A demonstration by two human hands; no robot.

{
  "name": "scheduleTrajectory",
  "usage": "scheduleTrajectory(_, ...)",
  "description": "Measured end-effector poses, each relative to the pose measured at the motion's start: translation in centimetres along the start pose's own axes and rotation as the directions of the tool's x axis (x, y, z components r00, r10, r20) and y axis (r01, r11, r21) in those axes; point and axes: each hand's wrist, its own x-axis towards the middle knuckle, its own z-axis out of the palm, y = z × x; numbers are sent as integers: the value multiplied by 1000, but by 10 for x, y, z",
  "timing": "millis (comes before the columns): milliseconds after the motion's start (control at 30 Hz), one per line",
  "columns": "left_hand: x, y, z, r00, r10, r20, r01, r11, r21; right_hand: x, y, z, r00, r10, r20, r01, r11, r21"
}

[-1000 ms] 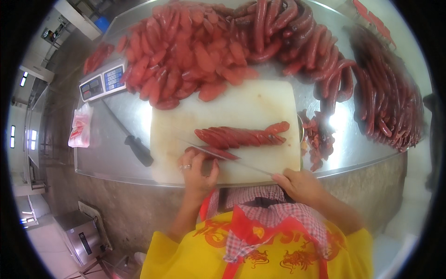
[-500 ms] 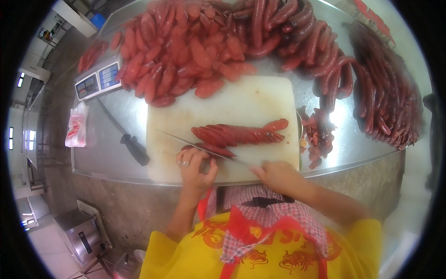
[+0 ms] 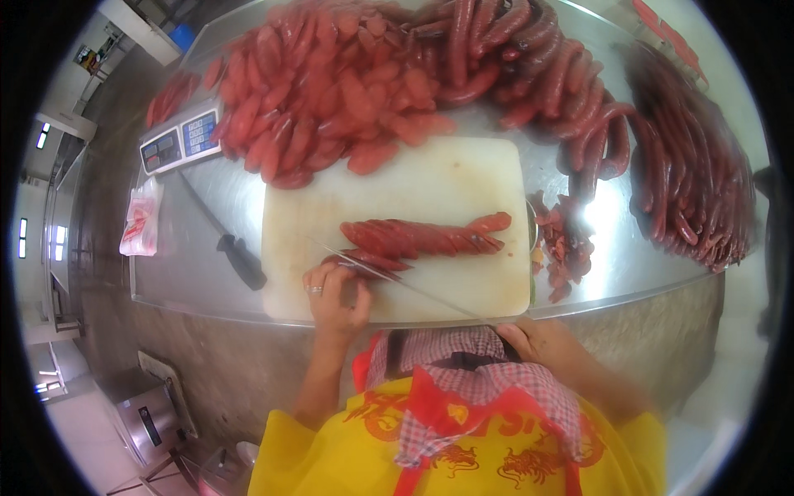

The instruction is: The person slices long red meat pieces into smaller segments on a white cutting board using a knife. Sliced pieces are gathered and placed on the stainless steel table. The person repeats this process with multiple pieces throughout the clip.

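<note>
My left hand (image 3: pixel 334 299), a ring on one finger, is curled at the near left part of the white cutting board (image 3: pixel 397 178). Its fingertips press on a dark red sausage, mostly hidden by the fingers and the blade. In my right hand (image 3: pixel 546 343) is a long thin knife (image 3: pixel 430 296), gripped at the board's near right edge. The blade slants up and left across the sausage, close to my left fingertips. Cut sausage slices (image 3: pixel 376 257) lie just beyond the blade. Farther back, a row of overlapping slices (image 3: pixel 426 238) stretches across the board.
A heap of red slices (image 3: pixel 306 99) overlaps the board's far left. Whole sausages (image 3: pixel 513 50) are piled behind, more (image 3: pixel 686 174) at right. Trimmings (image 3: pixel 564 240) lie beside the board. At left are a second knife (image 3: pixel 242 263), a scale (image 3: pixel 182 140) and a plastic bag (image 3: pixel 141 219).
My right hand has drawn back toward me and to the right, pulling the knife along. The blade now slants more steeply. My left hand has shifted slightly left.
</note>
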Motion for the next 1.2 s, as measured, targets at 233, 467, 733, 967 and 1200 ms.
scheduleTrajectory(233,1,0,1,1000,17,4,-17,1000,6,-38,-3,-31,982,155,104,-119,949,-292)
scheduleTrajectory(467,1,-2,1,1000,0,-22,0,1000,-23,46,-11,29,992,-21,123,48,974,-221)
scheduleTrajectory(733,1,3,3,999,12,-49,-10,999,38,114,-60,65,960,-255,114,272,948,-167)
scheduleTrajectory(967,-24,26,5,959,-261,-108,271,959,88,55,18,1,964,-43,264,57,997,-45)
scheduleTrajectory(1200,0,38,70,847,-501,-180,436,847,-304,16,103,-27,864,411,291,-493,571,656)
